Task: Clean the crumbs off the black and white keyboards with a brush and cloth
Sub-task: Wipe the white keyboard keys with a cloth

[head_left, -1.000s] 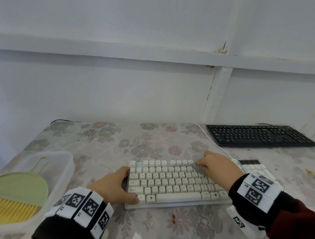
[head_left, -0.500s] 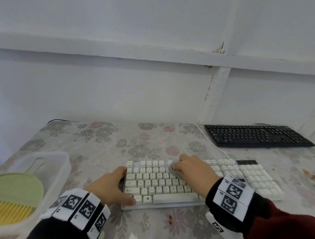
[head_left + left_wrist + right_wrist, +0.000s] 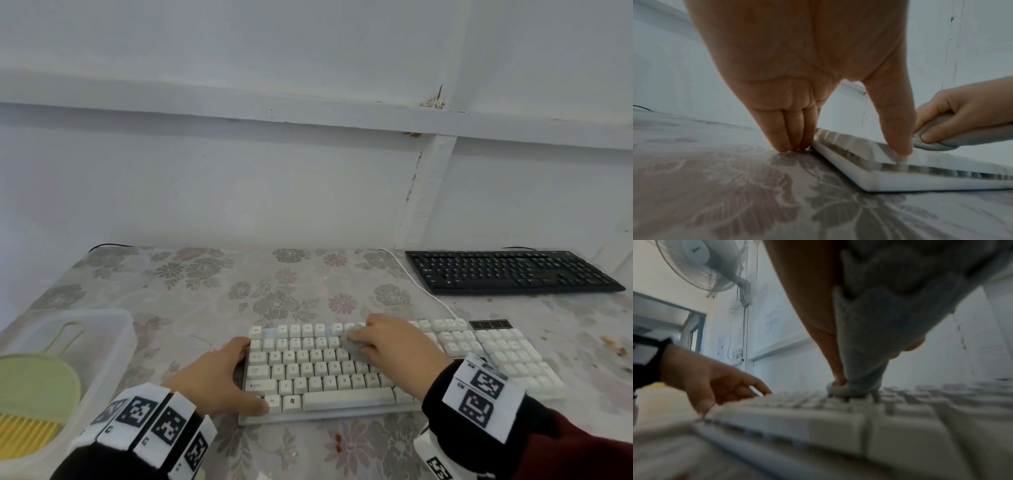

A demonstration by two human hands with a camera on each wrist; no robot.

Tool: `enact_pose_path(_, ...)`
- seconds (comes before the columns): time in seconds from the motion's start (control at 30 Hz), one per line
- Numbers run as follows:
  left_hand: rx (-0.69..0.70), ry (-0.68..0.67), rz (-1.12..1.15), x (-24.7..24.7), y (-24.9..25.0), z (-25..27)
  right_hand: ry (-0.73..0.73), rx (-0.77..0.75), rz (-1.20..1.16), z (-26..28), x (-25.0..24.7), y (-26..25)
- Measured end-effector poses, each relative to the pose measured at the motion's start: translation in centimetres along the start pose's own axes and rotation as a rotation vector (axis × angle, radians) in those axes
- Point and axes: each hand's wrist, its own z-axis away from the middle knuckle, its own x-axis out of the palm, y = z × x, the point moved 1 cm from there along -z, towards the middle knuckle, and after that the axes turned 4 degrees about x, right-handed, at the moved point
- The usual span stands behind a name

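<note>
Cloth wipe on white keyboard
Right hand (image 3: 394, 346) fingers curled round grey cloth (image 3: 354, 344), pressing keys; left hand (image 3: 219, 377) fingers straight, bracing white keyboard (image 3: 342, 380) left edge, thumb on corner key.

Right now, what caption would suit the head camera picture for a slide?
Right hand wipes the white keyboard with a grey cloth while the left hand steadies its end.

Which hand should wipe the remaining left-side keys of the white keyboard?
Right. The right hand already grips the cloth on the white keyboard; the left hand is braced against its left end, steadying it.
</note>
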Motion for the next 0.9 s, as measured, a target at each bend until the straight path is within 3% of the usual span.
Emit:
enact_pose_path(0.23, 0.0, -0.005, -0.031, 0.0, 0.1, 0.1, 0.01, 0.298, 0.1, 1.4, -1.6, 5.0)
enact_pose_path(0.33, -0.001, -0.004, -0.031, 0.0, 0.1, 0.1, 0.06, 0.241, 0.086, 1.3, -2.5, 5.4)
enact_pose_path(0.43, 0.001, -0.005, -0.025, 0.0, 0.1, 0.1, -0.006, 0.135, 0.057, 1.5, -1.5, 4.6)
enact_pose_path(0.63, 0.0, 0.003, -0.045, 0.0, 0.2, 0.1, -0.016, 0.324, 0.205, 2.9, -1.1, 8.2)
enact_pose_path(0.8, -0.007, -0.001, -0.052, 0.1, 0.2, 0.1, -0.006, 0.345, 0.192, 2.2, -2.5, 8.5)
enact_pose_path(0.9, -0.007, 0.001, -0.052, 0.1, 0.2, 0.0, -0.007, 0.239, 0.119, 1.8, -2.5, 6.9)
